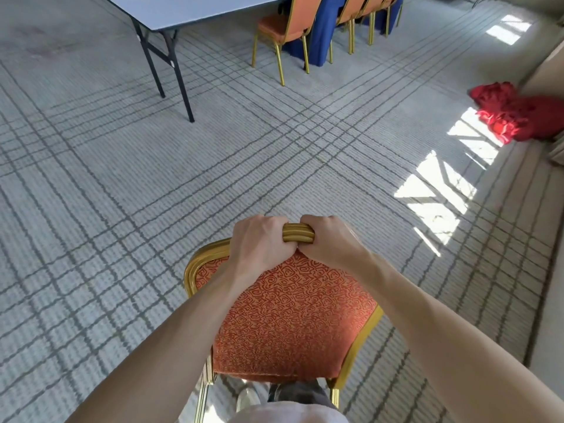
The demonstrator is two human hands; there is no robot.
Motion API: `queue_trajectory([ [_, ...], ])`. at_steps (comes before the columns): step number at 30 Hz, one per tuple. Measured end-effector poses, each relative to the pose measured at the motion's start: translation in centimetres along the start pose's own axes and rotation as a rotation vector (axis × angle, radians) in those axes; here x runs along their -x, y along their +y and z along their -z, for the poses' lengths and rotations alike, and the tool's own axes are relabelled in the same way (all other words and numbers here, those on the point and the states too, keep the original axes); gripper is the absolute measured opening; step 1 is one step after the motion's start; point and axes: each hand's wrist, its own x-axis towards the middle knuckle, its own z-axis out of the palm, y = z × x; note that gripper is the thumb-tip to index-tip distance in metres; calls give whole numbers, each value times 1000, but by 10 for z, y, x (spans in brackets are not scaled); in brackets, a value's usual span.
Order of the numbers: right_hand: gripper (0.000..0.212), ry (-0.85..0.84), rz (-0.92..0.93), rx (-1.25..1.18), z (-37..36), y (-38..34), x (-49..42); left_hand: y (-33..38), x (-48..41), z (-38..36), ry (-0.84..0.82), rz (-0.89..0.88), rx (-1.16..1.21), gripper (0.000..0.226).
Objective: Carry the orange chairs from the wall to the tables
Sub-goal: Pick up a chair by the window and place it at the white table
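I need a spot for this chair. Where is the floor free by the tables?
Free: carpet between the bare table and nearest placed chair. Crowded: the blue-skirted table with its chairs. Red cloth blocks the right. Both hands grip the carried chair.

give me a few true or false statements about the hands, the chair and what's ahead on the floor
1. Both hands grip the top rail of the chair back. True: the left hand and right hand sit side by side on the carried chair.
2. The folding table has a blue cloth on it. False: its top is bare; the blue cloth hangs on the next table.
3. Orange chairs already stand by the blue cloth. True, such as the nearest chair.
4. A red heap lies on the left. False: it lies at the right, near the sunlit patches.
5. The carpet is plain. False: it has a grid of dark lines.
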Motion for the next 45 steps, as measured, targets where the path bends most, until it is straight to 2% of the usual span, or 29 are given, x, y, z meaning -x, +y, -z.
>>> queue_trajectory([
  [4,11,-39,24,11,8,20,-46,-6,-49,-12,-46,47,-2,22],
  [9,7,-46,68,30,15,36,-101,-21,-109,-8,-191,26,-42,18],
  [13,8,-58,180,79,38,36,-146,-33,-148,7,-167,25,-92,25],
  [18,7,59,313,191,81,37,-197,-42,-198,36,-35,-43,-115,23],
  [22,13,160,336,280,85,48,-217,-46,-221,29,46,-101,-106,19],
  [25,15,144,322,286,71,70,-224,-49,-234,-4,-2,-116,-133,15],
  [27,22,75,319,260,59,84,-231,-52,-241,-28,-74,-120,-177,15],
  [30,22,-79,274,279,44,104,-256,-59,-259,-60,-123,-52,-178,18],
  [33,20,-117,289,268,44,123,-293,-66,-289,-75,-117,16,-118,17],
  [38,23,47,365,253,56,145,-356,-85,-337,-61,-159,-16,54,18],
  [41,19,95,338,232,70,152,-395,-91,-380,-53,-195,117,158,31],
  [45,16,148,351,175,89,160,-431,-84,-435,-55,-108,218,-21,35],
])
